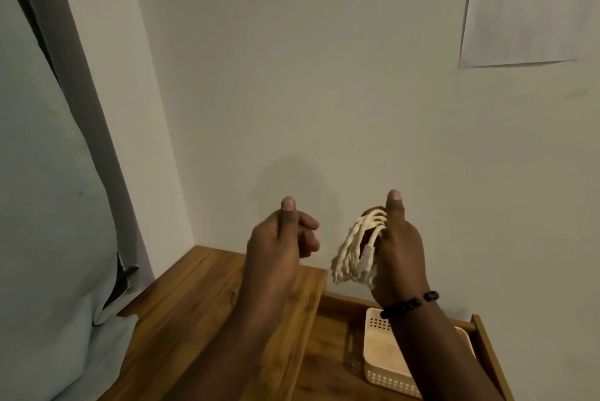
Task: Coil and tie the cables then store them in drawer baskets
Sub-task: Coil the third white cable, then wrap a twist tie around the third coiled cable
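Observation:
My right hand holds a coiled white cable up in front of the wall, the loops wrapped around its fingers and a plug end hanging against the palm. My left hand hovers just left of the coil, fingers loosely curled, thumb up, holding nothing. Below my right wrist, a cream perforated basket sits inside an open wooden drawer. The basket's right part is hidden by my forearm.
A wooden tabletop runs left of the drawer, against the white wall. A pale cushion or fabric fills the left side. A printed paper sheet is stuck high on the wall at the right.

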